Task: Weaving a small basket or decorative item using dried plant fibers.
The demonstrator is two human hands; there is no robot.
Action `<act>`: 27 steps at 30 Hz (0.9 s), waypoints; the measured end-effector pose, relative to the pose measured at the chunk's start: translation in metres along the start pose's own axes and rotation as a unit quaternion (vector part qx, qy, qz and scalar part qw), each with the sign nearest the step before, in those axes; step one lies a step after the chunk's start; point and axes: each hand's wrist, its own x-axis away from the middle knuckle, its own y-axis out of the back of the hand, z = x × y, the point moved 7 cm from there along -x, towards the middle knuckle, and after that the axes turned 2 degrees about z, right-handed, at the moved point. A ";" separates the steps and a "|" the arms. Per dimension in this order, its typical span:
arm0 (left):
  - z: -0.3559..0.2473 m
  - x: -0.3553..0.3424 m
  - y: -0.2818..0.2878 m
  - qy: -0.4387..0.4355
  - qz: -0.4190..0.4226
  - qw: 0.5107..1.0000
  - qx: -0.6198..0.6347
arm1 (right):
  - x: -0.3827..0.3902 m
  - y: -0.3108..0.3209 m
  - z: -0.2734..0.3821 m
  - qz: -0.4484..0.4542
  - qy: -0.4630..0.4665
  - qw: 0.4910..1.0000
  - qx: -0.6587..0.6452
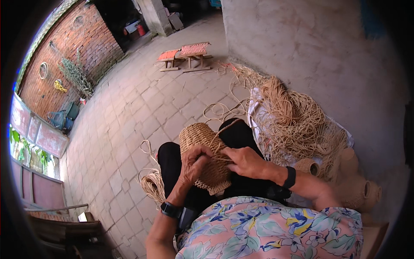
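Floral shirt point(271, 228) nearest, our left hand point(197, 162) sensibly grips the probably light, springy basket point(214, 175) by its wall, right hand point(246, 161) pinching cord point(228, 127).

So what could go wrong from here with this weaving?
The woven basket rests on the lap, so it might shift if the left hand and right hand let up on it.

The heaped cord is a loose tangle and could snag or knot when pulled.

The coil beside the left leg trails loops, which might catch a foot.
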 end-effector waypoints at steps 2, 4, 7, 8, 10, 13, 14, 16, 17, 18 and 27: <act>0.000 0.000 0.002 0.014 0.001 1.000 0.019 | -0.002 0.010 0.007 -0.049 0.014 0.998 -0.041; 0.002 -0.002 0.004 0.031 0.010 0.996 0.086 | -0.008 0.009 0.004 0.009 -0.063 0.975 -0.212; -0.006 -0.004 0.016 0.022 -0.054 0.994 0.090 | -0.017 0.017 -0.003 -0.043 -0.072 0.984 -0.159; -0.008 -0.003 0.016 0.024 -0.055 0.994 0.088 | -0.020 0.017 -0.005 -0.042 -0.071 0.983 -0.161; -0.011 0.009 0.040 -0.002 -0.222 0.971 0.089 | -0.023 0.016 -0.009 -0.047 -0.082 0.978 -0.184; -0.008 0.027 0.042 -0.011 -0.176 0.983 -0.050 | -0.026 0.012 -0.018 -0.049 -0.115 0.973 -0.195; -0.015 0.030 0.035 -0.018 -0.127 0.984 -0.120 | -0.025 0.011 -0.022 -0.047 -0.138 0.970 -0.194; -0.026 0.037 0.024 -0.027 -0.125 0.983 -0.134 | -0.025 0.006 -0.022 -0.041 -0.141 0.968 -0.204; -0.031 0.039 0.018 -0.078 -0.120 0.969 -0.201 | -0.024 0.003 -0.023 -0.037 -0.145 0.966 -0.213; -0.037 0.040 0.013 -0.130 -0.112 0.949 -0.266 | -0.024 0.001 -0.023 -0.038 -0.144 0.966 -0.213; -0.051 0.038 0.006 -0.175 -0.058 0.903 -0.387 | -0.032 0.003 -0.020 -0.046 -0.141 0.974 -0.170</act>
